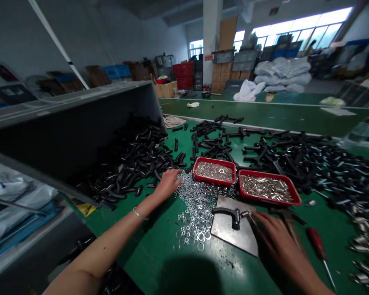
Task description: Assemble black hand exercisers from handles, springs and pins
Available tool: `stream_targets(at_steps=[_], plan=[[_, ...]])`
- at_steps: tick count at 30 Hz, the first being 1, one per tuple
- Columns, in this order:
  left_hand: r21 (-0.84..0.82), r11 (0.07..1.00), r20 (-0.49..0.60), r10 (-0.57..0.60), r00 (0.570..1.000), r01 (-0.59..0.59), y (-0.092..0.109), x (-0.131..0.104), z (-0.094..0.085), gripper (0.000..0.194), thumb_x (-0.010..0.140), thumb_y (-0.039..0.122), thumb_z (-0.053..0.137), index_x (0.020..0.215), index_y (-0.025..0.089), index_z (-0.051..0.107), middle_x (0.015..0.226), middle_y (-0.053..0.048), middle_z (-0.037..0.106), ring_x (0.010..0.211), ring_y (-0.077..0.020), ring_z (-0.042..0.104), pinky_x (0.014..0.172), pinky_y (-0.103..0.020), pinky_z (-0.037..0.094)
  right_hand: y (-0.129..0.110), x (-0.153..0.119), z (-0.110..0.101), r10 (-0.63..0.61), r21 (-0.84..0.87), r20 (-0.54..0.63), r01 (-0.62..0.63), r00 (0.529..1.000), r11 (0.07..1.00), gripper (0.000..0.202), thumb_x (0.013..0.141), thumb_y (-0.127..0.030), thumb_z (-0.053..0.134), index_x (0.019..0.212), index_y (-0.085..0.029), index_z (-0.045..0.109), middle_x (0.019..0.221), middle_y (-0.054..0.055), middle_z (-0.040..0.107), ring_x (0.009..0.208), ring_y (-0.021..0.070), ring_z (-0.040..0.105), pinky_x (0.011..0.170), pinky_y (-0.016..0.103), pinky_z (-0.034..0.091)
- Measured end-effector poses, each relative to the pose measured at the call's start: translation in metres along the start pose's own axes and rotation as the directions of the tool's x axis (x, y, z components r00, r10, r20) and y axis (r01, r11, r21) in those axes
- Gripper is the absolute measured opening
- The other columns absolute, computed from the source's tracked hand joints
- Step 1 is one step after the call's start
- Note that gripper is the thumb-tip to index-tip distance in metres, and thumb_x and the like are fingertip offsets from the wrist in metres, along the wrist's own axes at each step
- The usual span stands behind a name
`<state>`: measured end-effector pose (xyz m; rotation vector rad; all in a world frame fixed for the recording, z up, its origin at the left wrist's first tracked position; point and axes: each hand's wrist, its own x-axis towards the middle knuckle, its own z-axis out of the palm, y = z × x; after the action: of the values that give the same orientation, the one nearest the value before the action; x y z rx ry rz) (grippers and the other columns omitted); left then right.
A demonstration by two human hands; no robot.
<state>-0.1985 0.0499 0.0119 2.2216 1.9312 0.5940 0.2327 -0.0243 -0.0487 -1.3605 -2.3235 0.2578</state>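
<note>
Nearest the camera, the left forearm [110,241] reaches up across the green table [153,254]; its hand, the left hand [170,182], has its fingers loosely bent at the upper left edge of the loose rings [199,209], and I cannot tell whether it pinches one. On the metal plate [233,241] lies the black handle [224,210], its long arm running left to right, its short crosspiece pointing towards the person; the right hand [275,233] is much the nearer, and the handle lies to its left. Between them is a small sleeve [245,214], its right end at the right fingertips; the fingers look narrowed there, but I cannot tell if they grip it. Beyond the plate sit the left tray [213,180] and right tray [267,198], both red; a hammer [292,235] and a screwdriver [315,241] lie near the right hand; black parts [141,157] spill from a bin [123,96]; farther off stand a pillar [211,28], white sacks [281,73] and bright windows [304,28].
</note>
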Motion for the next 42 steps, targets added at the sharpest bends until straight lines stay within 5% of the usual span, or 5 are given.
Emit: stream_targets(at_steps=[17, 23, 30, 38, 42], plan=[[-0.280, 0.950, 0.137, -0.099, 0.986, 0.135, -0.014, 0.140, 0.054, 0.017, 0.073, 0.025, 0.074, 0.085, 0.014, 0.072, 0.094, -0.014, 0.072, 0.096, -0.0283, 0.068, 0.090, -0.035, 0.050, -0.046, 0.038, -0.003, 0.420, 0.457, 0.044, -0.392, 0.906, 0.798, 0.024, 0.098, -0.045, 0.043, 0.110, -0.024, 0.047, 0.106, 0.013, 0.067, 0.093, 0.0273, 0.068, 0.084, 0.045, 0.055], [-0.602, 0.774, 0.139, -0.143, 0.980, 0.198, -0.028, 0.097, 0.007, 0.053, 0.087, 0.034, 0.059, 0.136, 0.013, 0.051, 0.107, -0.011, 0.071, 0.094, -0.0221, 0.070, 0.085, -0.038, 0.056, -0.066, 0.044, 0.006, 0.604, 0.774, -0.040, -0.357, 0.796, 0.522, 0.035, 0.093, -0.051, 0.052, 0.111, -0.022, 0.046, 0.102, 0.009, 0.069, 0.088, 0.0244, 0.069, 0.079, 0.040, 0.056], [-0.951, 0.095, 0.290, -0.060, 0.955, 0.294, 0.025, 0.003, -0.011, 0.064, 0.079, 0.026, 0.071, 0.139, 0.030, 0.047, 0.111, -0.007, 0.069, 0.097, -0.0234, 0.069, 0.084, -0.042, 0.058, -0.070, 0.038, -0.004, 0.509, 0.910, 0.408, -0.382, 0.758, -0.161, 0.038, 0.082, -0.053, 0.070, 0.094, -0.019, 0.062, 0.095, 0.008, 0.068, 0.079, 0.0195, 0.066, 0.074, 0.032, 0.057], [-0.852, 0.172, 0.517, 0.128, 0.846, 0.495, 0.153, -0.034, 0.074, 0.052, 0.091, 0.064, 0.047, 0.109, 0.016, 0.056, 0.059, 0.001, 0.060, 0.043, -0.0099, 0.049, 0.045, -0.022, 0.039, -0.075, 0.031, -0.025, 0.516, 0.520, -0.036, -0.425, 0.856, 0.741, 0.032, 0.093, -0.052, 0.052, 0.085, -0.021, 0.058, 0.081, 0.004, 0.066, 0.074, 0.0206, 0.062, 0.070, 0.030, 0.046], [-0.849, 0.272, 0.507, 0.178, 0.844, 0.452, 0.182, -0.040, 0.089, 0.054, 0.094, 0.065, 0.037, 0.108, 0.016, 0.056, 0.050, 0.003, 0.056, 0.044, -0.0135, 0.052, 0.048, -0.023, 0.039, -0.078, 0.036, -0.033, 0.434, 0.285, -0.040, -0.406, 0.900, 0.868, 0.030, 0.099, -0.046, 0.040, 0.097, -0.022, 0.058, 0.087, 0.007, 0.070, 0.077, 0.0236, 0.067, 0.070, 0.031, 0.045]])
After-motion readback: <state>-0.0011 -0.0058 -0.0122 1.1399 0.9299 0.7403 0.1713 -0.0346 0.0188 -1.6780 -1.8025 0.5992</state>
